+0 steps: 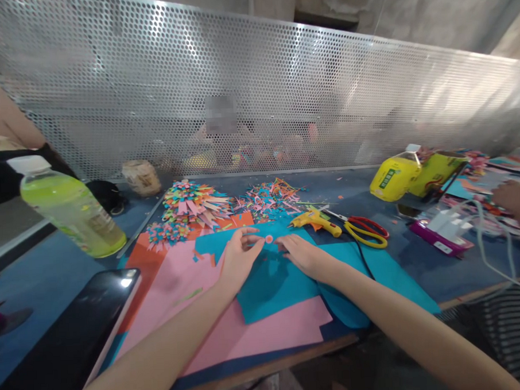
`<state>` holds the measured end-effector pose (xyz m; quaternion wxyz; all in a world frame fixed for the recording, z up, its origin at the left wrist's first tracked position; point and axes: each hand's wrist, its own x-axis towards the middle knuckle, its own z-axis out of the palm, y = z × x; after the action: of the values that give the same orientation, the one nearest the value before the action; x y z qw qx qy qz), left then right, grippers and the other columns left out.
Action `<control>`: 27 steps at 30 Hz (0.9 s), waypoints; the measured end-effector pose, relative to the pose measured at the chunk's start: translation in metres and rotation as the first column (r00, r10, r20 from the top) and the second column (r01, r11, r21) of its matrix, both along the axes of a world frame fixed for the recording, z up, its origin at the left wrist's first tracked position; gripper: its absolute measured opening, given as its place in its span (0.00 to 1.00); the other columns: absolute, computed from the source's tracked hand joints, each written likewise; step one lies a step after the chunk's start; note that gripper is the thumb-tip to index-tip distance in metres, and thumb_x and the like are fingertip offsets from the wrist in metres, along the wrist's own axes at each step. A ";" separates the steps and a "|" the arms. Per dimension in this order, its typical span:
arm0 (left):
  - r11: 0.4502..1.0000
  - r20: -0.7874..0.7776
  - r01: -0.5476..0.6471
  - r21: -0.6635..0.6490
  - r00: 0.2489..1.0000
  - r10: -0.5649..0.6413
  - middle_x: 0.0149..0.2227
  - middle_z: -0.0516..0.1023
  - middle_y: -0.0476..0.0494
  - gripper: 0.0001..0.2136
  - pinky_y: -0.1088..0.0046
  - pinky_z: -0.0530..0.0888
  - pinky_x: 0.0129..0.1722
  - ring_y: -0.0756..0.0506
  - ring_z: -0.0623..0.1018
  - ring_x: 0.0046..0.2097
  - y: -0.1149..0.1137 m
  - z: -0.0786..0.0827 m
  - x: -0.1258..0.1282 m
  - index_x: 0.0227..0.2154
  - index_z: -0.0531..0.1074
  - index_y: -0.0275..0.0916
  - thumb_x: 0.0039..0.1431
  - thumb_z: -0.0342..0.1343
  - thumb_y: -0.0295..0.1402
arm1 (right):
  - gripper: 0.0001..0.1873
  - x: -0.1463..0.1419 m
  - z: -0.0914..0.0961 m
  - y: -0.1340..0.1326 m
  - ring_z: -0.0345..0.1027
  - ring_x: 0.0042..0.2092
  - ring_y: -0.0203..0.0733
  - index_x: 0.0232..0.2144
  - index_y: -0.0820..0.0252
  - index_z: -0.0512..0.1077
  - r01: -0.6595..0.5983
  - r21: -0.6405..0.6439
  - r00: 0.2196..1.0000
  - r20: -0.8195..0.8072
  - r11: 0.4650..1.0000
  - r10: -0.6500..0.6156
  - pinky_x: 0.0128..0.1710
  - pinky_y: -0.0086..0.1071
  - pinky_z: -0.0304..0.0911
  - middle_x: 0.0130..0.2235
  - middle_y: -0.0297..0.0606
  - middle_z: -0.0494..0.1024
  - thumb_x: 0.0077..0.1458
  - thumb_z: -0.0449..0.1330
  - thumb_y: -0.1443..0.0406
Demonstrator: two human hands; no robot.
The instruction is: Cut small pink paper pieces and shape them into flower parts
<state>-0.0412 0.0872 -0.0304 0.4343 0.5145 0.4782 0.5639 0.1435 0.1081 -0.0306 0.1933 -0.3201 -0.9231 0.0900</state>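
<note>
Over the teal paper sheet (276, 280), my left hand (241, 253) pinches a small round pink paper coil (269, 239) at its thumb and fingertips. My right hand (300, 252) is on the coil's other side, its fingers bent and held together close to it. Whether those fingertips touch the coil or hold a thin strip is too small to tell. Beneath the teal sheet lie a pink paper sheet (218, 340) and an orange-red sheet (144, 254). Just beyond my right hand lie a yellow glue gun (316, 220) and scissors (367, 230) with red and yellow handles.
Fringed paper flowers (195, 200) and a heap of paper scraps (273, 199) sit behind my hands. A green drink bottle (73, 206) and a dark phone (72, 335) are at left. Rightward are a yellow bottle (392, 177), a purple power strip (443, 241) and another person's hand (516, 201).
</note>
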 end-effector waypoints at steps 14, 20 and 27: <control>1.000 -0.037 0.014 0.003 0.999 -0.014 0.29 0.75 0.47 0.15 0.76 0.69 0.29 0.49 0.75 0.30 -0.001 0.001 0.000 0.36 0.65 0.39 0.45 0.57 0.37 | 0.12 -0.009 0.008 0.000 0.63 0.34 0.39 0.41 0.66 0.63 0.068 0.096 0.964 0.249 0.993 -0.090 0.33 0.31 0.61 0.31 0.41 0.68 0.52 0.48 0.74; 1.000 -0.018 0.006 0.017 1.000 -0.006 0.28 0.76 0.46 0.16 0.74 0.69 0.30 0.49 0.75 0.30 0.000 0.000 0.001 0.35 0.65 0.38 0.44 0.58 0.38 | 0.13 -0.007 0.004 -0.005 0.62 0.36 0.40 0.43 0.68 0.62 0.039 0.108 0.987 0.149 0.993 -0.055 0.36 0.32 0.62 0.34 0.43 0.69 0.55 0.47 0.73; 1.000 0.012 0.004 -0.007 1.000 -0.004 0.29 0.76 0.45 0.17 0.75 0.70 0.29 0.48 0.75 0.30 0.000 0.001 0.002 0.36 0.65 0.38 0.43 0.59 0.39 | 0.14 0.001 0.000 -0.002 0.61 0.36 0.40 0.45 0.64 0.59 0.009 0.017 1.000 -0.003 1.000 -0.009 0.36 0.34 0.62 0.34 0.40 0.68 0.55 0.46 0.71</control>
<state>-0.0395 0.0870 -0.0296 0.4400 0.5109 0.4765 0.5643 0.1443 0.1066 -0.0303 0.1979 -0.3222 -0.9221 0.0819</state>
